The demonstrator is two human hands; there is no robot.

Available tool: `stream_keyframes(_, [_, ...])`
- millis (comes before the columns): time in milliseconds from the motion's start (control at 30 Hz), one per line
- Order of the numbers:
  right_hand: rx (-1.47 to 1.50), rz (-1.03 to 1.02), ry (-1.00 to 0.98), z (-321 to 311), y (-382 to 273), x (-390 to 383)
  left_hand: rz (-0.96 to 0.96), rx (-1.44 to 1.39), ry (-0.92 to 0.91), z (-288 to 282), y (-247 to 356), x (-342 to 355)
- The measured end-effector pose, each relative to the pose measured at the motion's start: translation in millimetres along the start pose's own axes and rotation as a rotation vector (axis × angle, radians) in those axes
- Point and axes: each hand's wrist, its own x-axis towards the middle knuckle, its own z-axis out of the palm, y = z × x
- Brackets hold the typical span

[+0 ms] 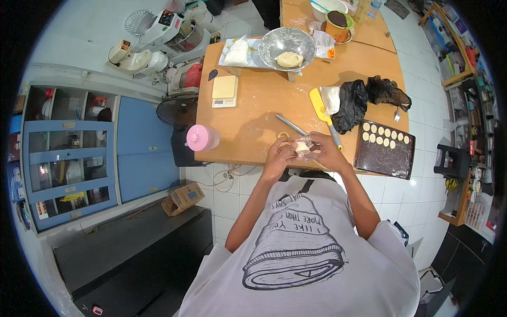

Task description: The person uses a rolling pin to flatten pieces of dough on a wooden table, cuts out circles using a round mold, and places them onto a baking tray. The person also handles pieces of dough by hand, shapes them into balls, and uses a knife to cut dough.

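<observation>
Close to the table's near edge, a small pale piece of dough with clear plastic about it is held between both hands. My left hand pinches it from the left, fingers closed. From the other side, the fingers of my right hand grip the same piece. Just beyond lie a metal rod and a small pale ring. A yellow spatula lies past my right hand, its handle end near my right wrist. At the right, a dark baking tray carries several round dough discs in rows.
A metal bowl with a dough lump stands at the far side beside white flour. A kitchen scale and a pink-lidded jar stand left. Black plastic bags lie right. Blue cabinets line the left wall.
</observation>
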Motion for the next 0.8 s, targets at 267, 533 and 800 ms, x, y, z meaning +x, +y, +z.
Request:
stream_keyframes(267, [-0.329, -0.180, 0.317, 20, 12, 5, -0.033, -0.301, -0.079, -4, -13, 10])
stream_keyframes(533, [-0.168, -0.242, 0.261, 22, -5, 7, -0.010, -0.286, -0.013, -14, 2, 21])
stream_keyframes(800, [-0.104, -0.108, 0.173, -5, 11, 6, -0.061, -0.102, -0.067, -2, 11, 29])
